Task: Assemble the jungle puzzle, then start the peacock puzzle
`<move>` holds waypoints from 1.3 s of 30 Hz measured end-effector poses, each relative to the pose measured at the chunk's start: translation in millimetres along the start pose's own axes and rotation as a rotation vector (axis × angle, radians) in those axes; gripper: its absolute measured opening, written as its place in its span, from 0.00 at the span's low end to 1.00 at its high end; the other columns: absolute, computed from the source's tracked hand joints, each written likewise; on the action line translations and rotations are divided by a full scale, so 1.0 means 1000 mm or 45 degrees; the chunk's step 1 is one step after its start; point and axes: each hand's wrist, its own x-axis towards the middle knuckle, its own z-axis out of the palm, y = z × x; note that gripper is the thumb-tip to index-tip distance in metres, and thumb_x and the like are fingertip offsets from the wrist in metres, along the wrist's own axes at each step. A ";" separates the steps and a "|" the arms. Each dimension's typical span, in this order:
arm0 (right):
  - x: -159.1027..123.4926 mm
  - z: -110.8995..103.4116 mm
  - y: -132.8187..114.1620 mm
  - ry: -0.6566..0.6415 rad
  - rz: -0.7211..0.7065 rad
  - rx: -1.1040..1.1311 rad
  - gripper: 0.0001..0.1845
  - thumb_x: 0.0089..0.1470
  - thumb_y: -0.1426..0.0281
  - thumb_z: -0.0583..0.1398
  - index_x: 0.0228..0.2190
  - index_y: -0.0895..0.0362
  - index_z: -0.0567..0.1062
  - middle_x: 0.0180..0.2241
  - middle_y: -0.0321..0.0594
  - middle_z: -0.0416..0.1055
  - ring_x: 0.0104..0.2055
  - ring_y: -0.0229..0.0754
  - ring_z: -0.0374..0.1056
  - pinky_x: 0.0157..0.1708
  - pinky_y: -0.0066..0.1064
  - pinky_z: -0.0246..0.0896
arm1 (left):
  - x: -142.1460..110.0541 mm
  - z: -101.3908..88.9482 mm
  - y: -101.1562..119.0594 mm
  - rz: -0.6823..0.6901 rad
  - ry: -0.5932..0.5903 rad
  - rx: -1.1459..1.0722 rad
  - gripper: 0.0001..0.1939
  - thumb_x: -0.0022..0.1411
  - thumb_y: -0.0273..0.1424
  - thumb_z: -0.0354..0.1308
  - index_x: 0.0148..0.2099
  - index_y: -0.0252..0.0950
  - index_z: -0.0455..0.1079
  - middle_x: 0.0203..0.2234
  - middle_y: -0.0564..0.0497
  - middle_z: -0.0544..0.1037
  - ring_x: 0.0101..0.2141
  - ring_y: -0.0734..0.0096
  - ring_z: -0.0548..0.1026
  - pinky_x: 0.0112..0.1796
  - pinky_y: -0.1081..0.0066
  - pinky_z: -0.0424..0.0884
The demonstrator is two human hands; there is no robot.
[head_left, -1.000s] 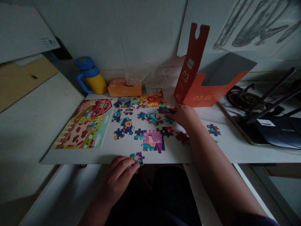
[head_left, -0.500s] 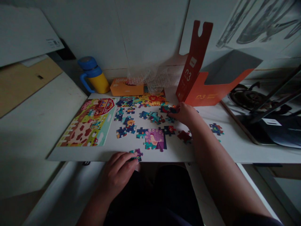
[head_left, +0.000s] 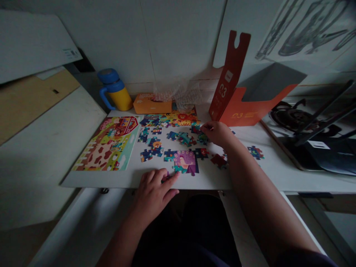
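My left hand (head_left: 154,194) rests at the table's front edge, fingers stretched out and thumb apart. Partly hidden under its fingers is a purple puzzle piece (head_left: 166,176). Just beyond the index fingertip lies a joined peacock section (head_left: 185,162). My right hand (head_left: 219,134) is pinched above loose puzzle pieces (head_left: 202,138) near the orange box; whatever sits between its fingertips is hidden. More joined pieces (head_left: 185,138) lie left of that hand, and a dark red piece (head_left: 218,161) is below it.
A farm picture board (head_left: 105,144) lies at left. Behind stand a blue-and-yellow bottle (head_left: 121,96), a small orange box (head_left: 152,105), bubble wrap (head_left: 189,98) and a tall open orange box (head_left: 247,111). A piece cluster (head_left: 255,152) and a black stand (head_left: 322,144) are at right.
My left hand has moved right and forward, now covering much of the purple piece with its index finger near the peacock section. My right fingertips have drawn closer together. The view has shifted slightly.
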 end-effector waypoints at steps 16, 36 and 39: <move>-0.071 -0.050 -0.043 -0.081 -0.075 0.273 0.18 0.61 0.54 0.65 0.40 0.55 0.84 0.26 0.38 0.79 0.24 0.39 0.68 0.25 0.29 0.52 | 0.025 -0.004 -0.004 -0.021 -0.057 -0.086 0.42 0.61 0.56 0.71 0.73 0.48 0.67 0.49 0.46 0.74 0.51 0.53 0.72 0.52 0.53 0.72; -0.153 0.025 -0.052 0.054 0.008 0.166 0.07 0.65 0.63 0.65 0.39 0.52 0.82 0.35 0.40 0.80 0.35 0.47 0.75 0.36 0.36 0.65 | 0.023 -0.004 -0.002 0.016 -0.004 -0.015 0.40 0.64 0.52 0.71 0.72 0.47 0.68 0.49 0.45 0.74 0.49 0.52 0.72 0.50 0.54 0.72; -0.162 0.029 -0.049 0.181 -0.179 0.077 0.09 0.69 0.63 0.63 0.43 0.53 0.82 0.42 0.45 0.79 0.44 0.51 0.76 0.47 0.41 0.71 | 0.022 -0.003 -0.002 0.004 -0.004 -0.010 0.40 0.64 0.53 0.71 0.72 0.47 0.68 0.49 0.45 0.75 0.49 0.52 0.72 0.50 0.55 0.71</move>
